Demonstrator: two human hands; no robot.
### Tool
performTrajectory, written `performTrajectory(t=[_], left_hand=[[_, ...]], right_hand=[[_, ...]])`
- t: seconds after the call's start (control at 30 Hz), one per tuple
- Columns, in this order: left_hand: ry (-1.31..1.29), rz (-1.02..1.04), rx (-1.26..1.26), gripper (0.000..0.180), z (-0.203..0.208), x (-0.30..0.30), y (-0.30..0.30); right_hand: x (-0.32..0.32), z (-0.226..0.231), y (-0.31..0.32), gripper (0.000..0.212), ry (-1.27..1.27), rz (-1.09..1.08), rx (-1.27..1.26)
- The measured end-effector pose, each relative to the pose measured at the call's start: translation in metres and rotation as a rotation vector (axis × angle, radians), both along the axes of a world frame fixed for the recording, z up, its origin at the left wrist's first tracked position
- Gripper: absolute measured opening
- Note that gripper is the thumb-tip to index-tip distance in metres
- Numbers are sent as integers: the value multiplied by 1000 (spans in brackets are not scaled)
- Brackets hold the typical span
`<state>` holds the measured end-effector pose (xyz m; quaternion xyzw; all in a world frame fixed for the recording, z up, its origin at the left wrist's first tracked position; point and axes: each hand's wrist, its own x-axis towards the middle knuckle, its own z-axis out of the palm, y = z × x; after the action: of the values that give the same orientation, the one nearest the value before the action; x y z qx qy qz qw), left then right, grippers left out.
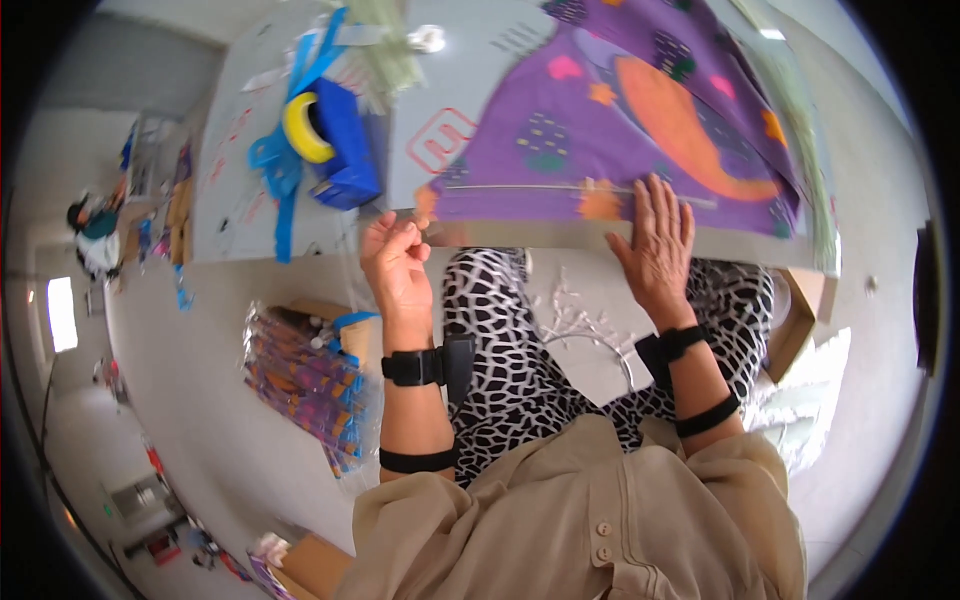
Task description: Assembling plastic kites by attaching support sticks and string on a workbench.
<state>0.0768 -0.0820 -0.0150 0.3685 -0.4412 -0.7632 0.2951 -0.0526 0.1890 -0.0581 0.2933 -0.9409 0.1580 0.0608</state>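
Note:
A purple printed cloth (590, 130) with orange, pink and dark green shapes lies on the grey table. Along its near edge runs a thin pale rod (530, 188). My right hand (657, 240) lies flat on this edge, its fingertips at the rod and its thumb spread. At the cloth's near left corner, my left hand (398, 265) is closed, thumb and fingers pinched together. What sits in that pinch, if anything, is too small to make out. A blue tape dispenser (345, 150) with a yellow ring (306, 128) stands beyond my left hand.
Blue straps (285, 180) lie left of the dispenser, and bundles of pale green strips (385, 55) lie behind it. Below the table's left side, a clear bag of patterned packages (305, 380) is on the floor. A cardboard box (800, 320) stands by my right knee.

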Motion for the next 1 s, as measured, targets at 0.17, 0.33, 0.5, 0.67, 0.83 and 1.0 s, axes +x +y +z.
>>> performTrajectory(t=[0.17,0.33,0.5,0.67,0.83,1.0], left_hand=[[54,-371,-20,30,12,-59,58],[0,-497,-16,28,-5,-108,93],[-73,-529,-4,28,-17,-121,106],[-106,-532,-1,28,-24,-122,109],[-127,-529,-7,28,-25,-124,110],[-137,-519,-13,28,-28,-124,111]], right_hand=[[-2,0,-2,74,-85,0,-67],[-2,-2,2,73,-85,-30,-65],[-2,-4,4,74,-98,-36,-75],[-3,0,3,74,-137,-33,-86],[-3,0,2,73,-139,-40,-85],[-4,2,0,71,-160,-43,-105]])
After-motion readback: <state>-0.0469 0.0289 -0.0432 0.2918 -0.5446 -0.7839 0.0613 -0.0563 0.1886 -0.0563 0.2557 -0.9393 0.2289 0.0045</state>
